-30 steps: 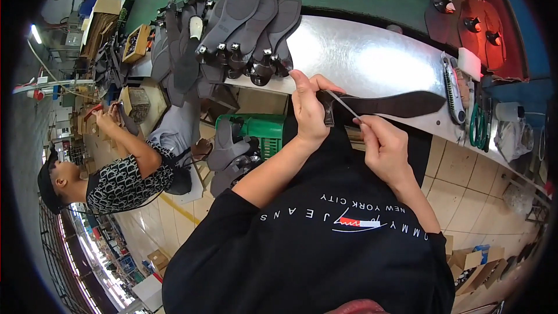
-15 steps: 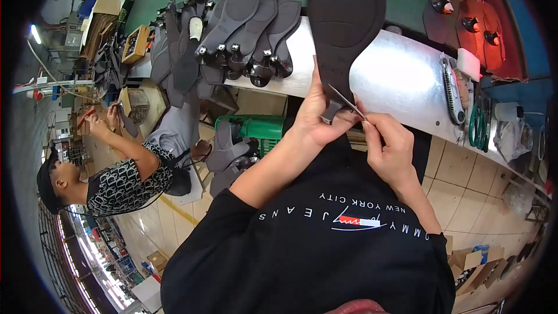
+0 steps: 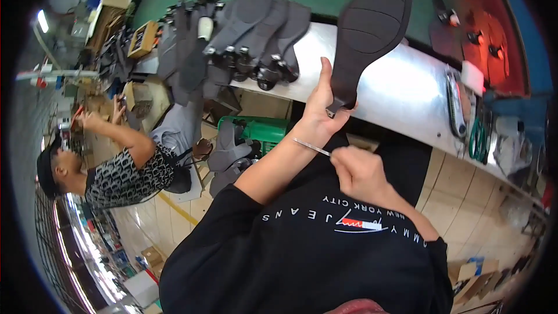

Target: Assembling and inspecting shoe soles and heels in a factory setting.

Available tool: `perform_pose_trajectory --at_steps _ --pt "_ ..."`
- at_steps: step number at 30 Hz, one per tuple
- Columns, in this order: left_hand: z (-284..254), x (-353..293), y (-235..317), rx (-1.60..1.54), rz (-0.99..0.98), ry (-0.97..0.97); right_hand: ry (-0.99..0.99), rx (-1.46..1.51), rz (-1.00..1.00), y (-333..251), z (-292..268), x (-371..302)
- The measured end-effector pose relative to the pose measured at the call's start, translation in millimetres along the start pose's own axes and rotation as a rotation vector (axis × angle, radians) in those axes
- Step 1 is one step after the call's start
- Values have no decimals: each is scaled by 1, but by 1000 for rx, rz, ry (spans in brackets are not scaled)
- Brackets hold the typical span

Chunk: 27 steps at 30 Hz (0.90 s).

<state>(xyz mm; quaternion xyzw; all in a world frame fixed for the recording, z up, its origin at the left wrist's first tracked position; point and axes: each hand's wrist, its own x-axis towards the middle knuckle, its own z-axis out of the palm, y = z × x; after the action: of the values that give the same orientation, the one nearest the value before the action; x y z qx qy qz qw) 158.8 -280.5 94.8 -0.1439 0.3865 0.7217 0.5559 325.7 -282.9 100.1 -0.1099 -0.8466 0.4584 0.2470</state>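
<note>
The shoe sole (image 3: 372, 32) raised over the silver worktop (image 3: 398, 90) is charcoal grey, crossed by dark curved lines. Nearer than the worktop, a slim tool (image 3: 312, 147) gleams silver and a black T-shirt (image 3: 279, 256) bears white lettering with a red-and-white patch. At the worktop's left end, grey soles (image 3: 247, 14) carry glossy black heels (image 3: 267, 75). Left of it, a co-worker's black shirt (image 3: 125, 177) has a pale repeating print.

The thin tool (image 3: 312, 146) moved away from the sole (image 3: 372, 32).
The right hand (image 3: 359, 170) took it below the left hand (image 3: 319, 110)'s grip; above, the sole now leans right.
</note>
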Motion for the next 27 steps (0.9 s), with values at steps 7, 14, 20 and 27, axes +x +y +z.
perform_pose_trajectory --at_steps 7,14,20,27 --pt "-2 -32 112 156 422 103 260 64 310 9 -39 9" --pt "-88 -17 236 1531 1445 542 308 -13 438 37 -50 22" --pt "-62 -66 214 1689 1696 547 283 -524 153 88 -78 36" --pt "-195 -154 186 1678 1012 392 220 -731 207 118 -88 36"
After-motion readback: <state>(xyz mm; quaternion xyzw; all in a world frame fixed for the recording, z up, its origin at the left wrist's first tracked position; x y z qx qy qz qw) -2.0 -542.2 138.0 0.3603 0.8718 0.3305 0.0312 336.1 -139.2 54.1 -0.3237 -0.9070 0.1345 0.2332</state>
